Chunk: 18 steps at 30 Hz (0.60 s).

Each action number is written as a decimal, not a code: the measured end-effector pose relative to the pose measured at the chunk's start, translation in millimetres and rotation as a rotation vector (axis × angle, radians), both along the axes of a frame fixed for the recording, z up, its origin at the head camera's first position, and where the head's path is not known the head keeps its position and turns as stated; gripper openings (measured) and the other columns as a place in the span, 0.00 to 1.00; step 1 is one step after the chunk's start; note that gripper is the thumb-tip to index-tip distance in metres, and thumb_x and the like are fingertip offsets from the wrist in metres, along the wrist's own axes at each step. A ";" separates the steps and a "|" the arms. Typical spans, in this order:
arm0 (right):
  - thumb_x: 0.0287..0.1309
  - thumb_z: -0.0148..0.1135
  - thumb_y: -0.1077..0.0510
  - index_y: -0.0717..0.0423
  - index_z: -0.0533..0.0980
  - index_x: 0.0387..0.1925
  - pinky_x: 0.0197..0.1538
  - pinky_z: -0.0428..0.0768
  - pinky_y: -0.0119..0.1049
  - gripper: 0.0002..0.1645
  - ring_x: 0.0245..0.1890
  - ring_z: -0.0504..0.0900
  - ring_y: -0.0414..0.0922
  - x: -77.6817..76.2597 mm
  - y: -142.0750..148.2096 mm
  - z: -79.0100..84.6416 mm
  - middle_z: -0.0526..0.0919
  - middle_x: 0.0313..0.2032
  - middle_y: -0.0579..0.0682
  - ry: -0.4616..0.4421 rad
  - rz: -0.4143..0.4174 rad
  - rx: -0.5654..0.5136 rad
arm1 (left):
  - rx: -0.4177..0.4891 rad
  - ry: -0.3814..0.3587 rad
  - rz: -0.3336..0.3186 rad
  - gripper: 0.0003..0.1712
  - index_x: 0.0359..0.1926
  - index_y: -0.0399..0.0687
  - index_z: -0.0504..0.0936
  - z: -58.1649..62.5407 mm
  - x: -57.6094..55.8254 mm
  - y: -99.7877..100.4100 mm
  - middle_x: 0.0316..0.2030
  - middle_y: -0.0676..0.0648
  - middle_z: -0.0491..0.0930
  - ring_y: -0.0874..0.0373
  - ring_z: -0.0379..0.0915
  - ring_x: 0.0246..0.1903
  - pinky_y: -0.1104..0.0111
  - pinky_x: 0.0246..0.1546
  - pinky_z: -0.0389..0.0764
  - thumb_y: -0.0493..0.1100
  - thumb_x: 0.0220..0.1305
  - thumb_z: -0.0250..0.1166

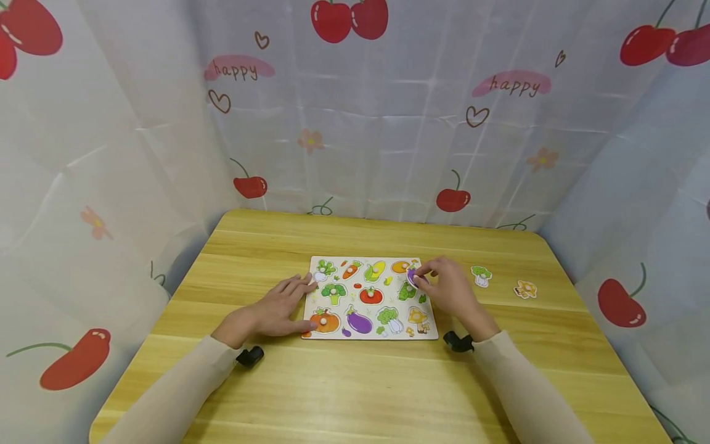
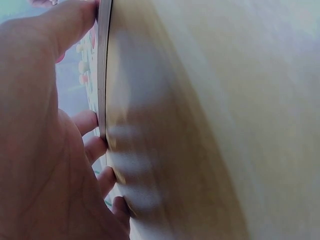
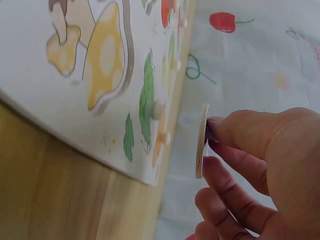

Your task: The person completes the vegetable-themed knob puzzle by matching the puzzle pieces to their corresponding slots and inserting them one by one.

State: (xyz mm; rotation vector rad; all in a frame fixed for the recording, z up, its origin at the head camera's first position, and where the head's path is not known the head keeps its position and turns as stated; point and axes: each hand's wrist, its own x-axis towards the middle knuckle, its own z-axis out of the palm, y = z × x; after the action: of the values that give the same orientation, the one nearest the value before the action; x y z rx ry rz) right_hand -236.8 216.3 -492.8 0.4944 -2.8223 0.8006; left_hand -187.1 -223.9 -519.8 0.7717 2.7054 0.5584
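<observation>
A white vegetable puzzle board lies on the table, several knobbed pieces seated in it. My left hand rests along its left edge with fingers extended, the thumb near the pumpkin piece. In the left wrist view, the fingertips touch the board's edge. My right hand pinches an eggplant puzzle piece by its knob over the upper right of the board. The right wrist view shows this piece edge-on, raised off the board. The printed eggplant shape at the board's bottom has no knob.
Right of the board lie a bok choy piece and a mushroom piece. The wooden table ends at the back against a cherry-patterned curtain, with curtain at both sides too.
</observation>
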 end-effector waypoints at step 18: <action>0.71 0.84 0.56 0.54 0.94 0.44 0.62 0.87 0.60 0.06 0.54 0.89 0.58 17.9 -26.4 0.1 0.94 0.49 0.54 -0.017 0.075 0.014 | 0.003 0.013 -0.006 0.60 0.95 0.41 0.55 -0.8 -0.3 1.4 0.96 0.34 0.47 0.27 0.42 0.94 0.30 0.92 0.50 0.71 0.83 0.68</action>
State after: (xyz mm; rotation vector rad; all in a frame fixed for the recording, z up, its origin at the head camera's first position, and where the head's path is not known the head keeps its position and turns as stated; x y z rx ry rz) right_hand -218.9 189.9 -492.7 0.6011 -2.8422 0.8031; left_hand -187.4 -222.5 -520.6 0.7870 2.7135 0.5583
